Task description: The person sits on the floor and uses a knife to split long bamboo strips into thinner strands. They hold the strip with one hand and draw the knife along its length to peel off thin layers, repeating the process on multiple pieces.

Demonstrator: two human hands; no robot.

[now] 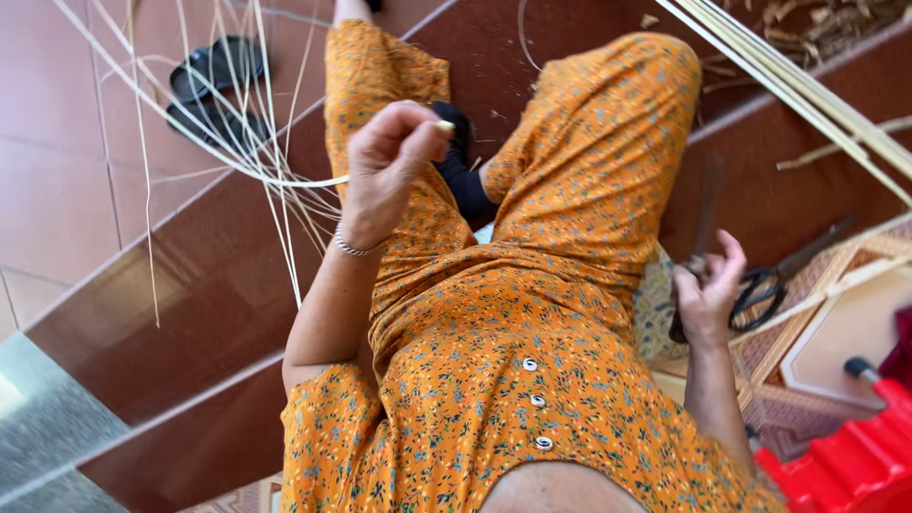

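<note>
My left hand (389,161) is raised over my left knee, its fingers pinched shut on the end of a thin pale cane strip (285,180). That strip curves away to the left into a loose fan of several similar strips (242,114). Beside my right thigh, my right hand (708,290) grips a dark, narrow-bladed knife (705,214) with the blade pointing up. I wear an orange flowered outfit (532,313). A black piece of cloth (463,171) lies between my knees.
Black-handled scissors (771,282) lie on a woven mat (807,389) right of my right hand. A bundle of long pale strips (807,90) crosses the top right corner. Black sandals (214,90) sit on the tiled floor at upper left. A red plastic object (855,461) is at lower right.
</note>
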